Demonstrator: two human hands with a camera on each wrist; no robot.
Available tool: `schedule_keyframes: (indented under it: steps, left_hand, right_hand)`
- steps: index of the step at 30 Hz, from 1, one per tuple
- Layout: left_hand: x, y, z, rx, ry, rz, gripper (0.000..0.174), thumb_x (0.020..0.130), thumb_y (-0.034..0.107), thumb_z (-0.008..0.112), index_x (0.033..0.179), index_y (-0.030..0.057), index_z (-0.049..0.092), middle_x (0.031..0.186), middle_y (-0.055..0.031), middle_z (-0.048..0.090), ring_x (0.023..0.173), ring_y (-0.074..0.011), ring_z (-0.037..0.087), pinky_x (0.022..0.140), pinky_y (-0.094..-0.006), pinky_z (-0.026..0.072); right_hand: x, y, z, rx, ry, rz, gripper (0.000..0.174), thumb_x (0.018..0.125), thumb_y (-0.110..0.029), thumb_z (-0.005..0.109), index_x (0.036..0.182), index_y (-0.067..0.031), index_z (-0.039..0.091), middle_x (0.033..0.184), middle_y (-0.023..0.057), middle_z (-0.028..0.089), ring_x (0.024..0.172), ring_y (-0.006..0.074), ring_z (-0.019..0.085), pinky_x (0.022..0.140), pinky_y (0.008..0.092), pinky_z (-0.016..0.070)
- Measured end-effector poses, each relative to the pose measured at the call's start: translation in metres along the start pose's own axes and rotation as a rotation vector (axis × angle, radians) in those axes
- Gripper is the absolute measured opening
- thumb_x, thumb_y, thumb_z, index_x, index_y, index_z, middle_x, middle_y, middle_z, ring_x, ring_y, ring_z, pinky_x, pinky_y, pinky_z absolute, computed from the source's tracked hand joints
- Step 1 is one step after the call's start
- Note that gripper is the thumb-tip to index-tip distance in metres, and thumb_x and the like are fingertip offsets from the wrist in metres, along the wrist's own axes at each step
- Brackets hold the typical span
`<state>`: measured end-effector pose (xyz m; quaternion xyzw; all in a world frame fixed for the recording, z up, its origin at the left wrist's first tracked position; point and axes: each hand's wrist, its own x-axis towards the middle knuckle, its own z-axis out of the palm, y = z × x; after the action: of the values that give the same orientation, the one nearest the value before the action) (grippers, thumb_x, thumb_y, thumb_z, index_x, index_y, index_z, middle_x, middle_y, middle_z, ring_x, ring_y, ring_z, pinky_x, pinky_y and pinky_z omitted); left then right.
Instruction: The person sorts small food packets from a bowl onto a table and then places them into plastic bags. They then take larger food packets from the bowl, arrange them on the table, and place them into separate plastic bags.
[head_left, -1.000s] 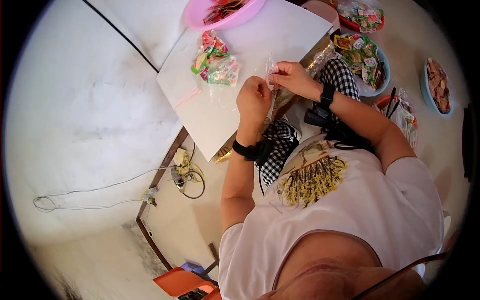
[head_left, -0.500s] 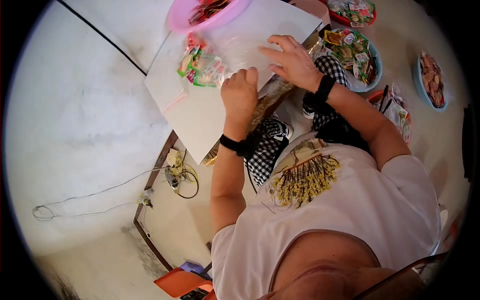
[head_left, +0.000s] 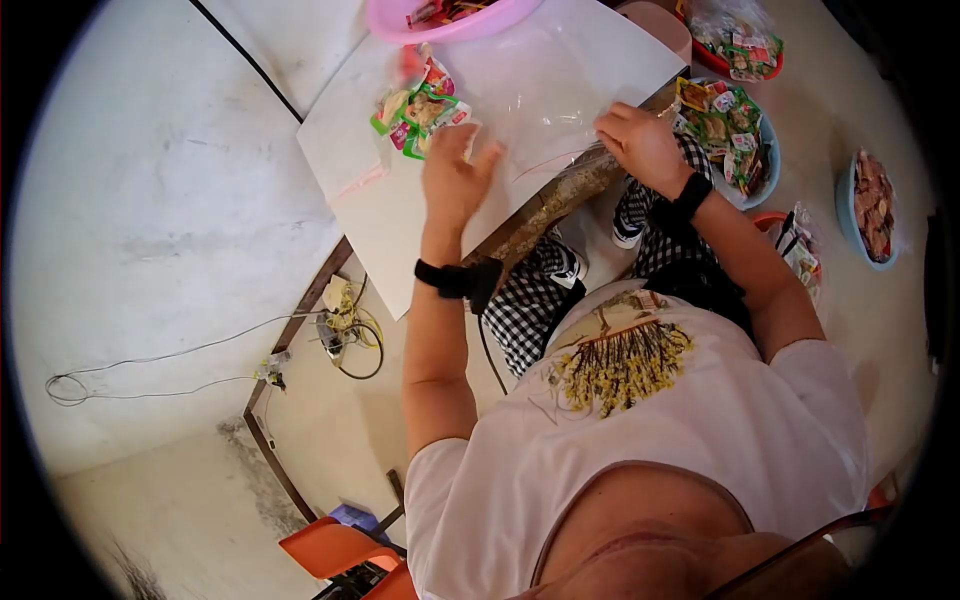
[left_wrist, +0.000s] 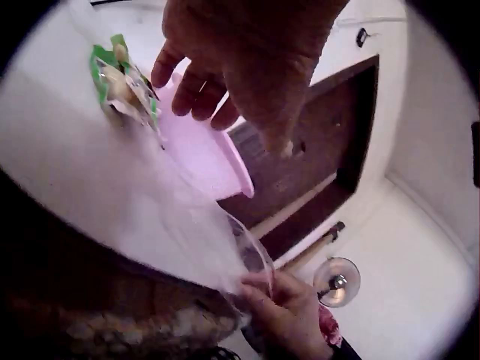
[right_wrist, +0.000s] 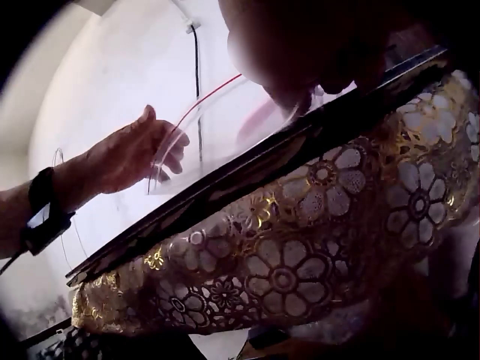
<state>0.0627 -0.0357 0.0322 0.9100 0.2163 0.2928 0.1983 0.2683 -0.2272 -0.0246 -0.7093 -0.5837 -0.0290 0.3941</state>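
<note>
A clear plastic bag (head_left: 545,118) with a red line along its mouth lies at the front edge of the white table (head_left: 365,240). My right hand (head_left: 645,148) pinches its edge at the table's side; in the left wrist view that hand (left_wrist: 289,315) shows thumb and fingers together on the film. My left hand (head_left: 458,178) reaches over the tabletop with its fingers spread and relaxed. Its fingertips overlap a small pile of colourful sealed food packets (head_left: 428,100) in the head view. The left wrist view shows nothing in that hand.
A pink basin (head_left: 440,28) with red packets stands at the far side. To the right on the floor are a blue basin (head_left: 770,165) of packets, a red basin (head_left: 745,72), and another blue basin (head_left: 850,215) with brownish pieces. A pink strip (head_left: 362,180) lies on the table.
Both hands were together at the bag's rim. They have parted; the left moved to the packets with nothing in it. The right opened, moved right, and now pinches the bag's edge.
</note>
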Motion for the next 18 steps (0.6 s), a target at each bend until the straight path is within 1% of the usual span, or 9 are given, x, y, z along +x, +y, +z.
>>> schedule_keyframes:
  steps: [2,3,6,7,9,10,12,16,18]
  left_hand:
    - [0.011,-0.042,-0.006,0.146,0.075,-0.152,0.033,0.085,0.034,0.070,0.099,0.0040,0.065,0.097,-0.0152,0.064,0.086,-0.0328,0.061,0.072,-0.0428,0.0487]
    - [0.019,-0.039,-0.015,0.231,0.017,-0.295,0.046,0.086,0.045,0.066,0.101,0.0019,0.065,0.102,-0.0179,0.063,0.092,-0.0349,0.061,0.077,-0.0450,0.0488]
    - [0.030,-0.055,-0.010,0.595,-0.051,-0.463,0.062,0.083,0.058,0.063,0.105,-0.0003,0.065,0.109,-0.0202,0.062,0.103,-0.0375,0.058,0.083,-0.0480,0.0479]
    - [0.035,-0.059,-0.006,0.605,-0.075,-0.547,0.076,0.077,0.069,0.060,0.106,-0.0014,0.064,0.117,-0.0206,0.059,0.114,-0.0391,0.052,0.090,-0.0520,0.0444]
    - [0.041,-0.058,0.004,0.626,-0.075,-0.637,0.078,0.073,0.068,0.064,0.108,-0.0014,0.064,0.120,-0.0200,0.058,0.118,-0.0377,0.050,0.092,-0.0527,0.0428]
    - [0.043,-0.056,0.008,0.635,-0.077,-0.684,0.079,0.071,0.068,0.066,0.109,-0.0014,0.063,0.121,-0.0197,0.057,0.119,-0.0370,0.049,0.093,-0.0530,0.0420]
    - [0.043,-0.060,0.015,0.609,-0.005,-0.701,0.077,0.067,0.063,0.070,0.110,-0.0003,0.063,0.123,-0.0196,0.056,0.121,-0.0369,0.048,0.094,-0.0539,0.0408]
    - [0.038,-0.085,0.021,0.481,0.175,-0.736,0.070,0.061,0.049,0.076,0.110,0.0007,0.063,0.122,-0.0186,0.057,0.118,-0.0367,0.049,0.094,-0.0527,0.0415]
    - [0.033,-0.093,0.015,0.365,0.176,-0.752,0.065,0.061,0.044,0.077,0.108,0.0006,0.064,0.121,-0.0178,0.057,0.118,-0.0360,0.050,0.094,-0.0504,0.0426]
  right_hand:
    - [0.001,-0.007,0.003,0.029,0.002,0.004,0.008,0.081,-0.012,0.062,0.083,-0.0062,0.057,0.081,0.0113,0.053,0.078,0.0328,0.058,0.067,0.0427,0.0481]
    - [0.001,-0.009,0.004,0.017,-0.003,-0.011,0.008,0.081,-0.013,0.062,0.083,-0.0066,0.057,0.081,0.0108,0.053,0.078,0.0322,0.058,0.067,0.0423,0.0483]
    - [0.000,-0.013,0.007,-0.013,-0.035,-0.041,0.007,0.081,-0.014,0.062,0.082,-0.0077,0.058,0.081,0.0095,0.053,0.078,0.0304,0.058,0.066,0.0412,0.0485]
    - [0.000,-0.014,0.008,-0.012,-0.059,-0.035,0.007,0.081,-0.014,0.062,0.081,-0.0080,0.058,0.081,0.0091,0.053,0.078,0.0299,0.058,0.066,0.0409,0.0483]
    - [0.000,-0.021,0.006,0.025,-0.068,-0.030,0.008,0.080,-0.013,0.061,0.075,-0.0079,0.056,0.080,0.0082,0.053,0.077,0.0291,0.058,0.065,0.0406,0.0479]
    - [0.001,-0.022,0.005,0.015,-0.081,-0.035,0.008,0.080,-0.013,0.063,0.078,-0.0075,0.058,0.080,0.0086,0.053,0.077,0.0293,0.058,0.064,0.0406,0.0478]
    - [0.002,-0.025,0.004,-0.002,-0.110,-0.047,0.007,0.081,-0.012,0.065,0.083,-0.0067,0.060,0.080,0.0093,0.054,0.076,0.0296,0.058,0.064,0.0406,0.0477]
    - [0.002,-0.031,0.003,-0.024,-0.165,-0.020,0.006,0.082,-0.011,0.064,0.084,-0.0062,0.061,0.082,0.0098,0.055,0.074,0.0308,0.059,0.063,0.0402,0.0475]
    - [0.001,-0.033,0.004,-0.001,-0.155,-0.012,0.007,0.082,-0.010,0.064,0.085,-0.0056,0.060,0.083,0.0102,0.055,0.073,0.0315,0.059,0.062,0.0401,0.0476]
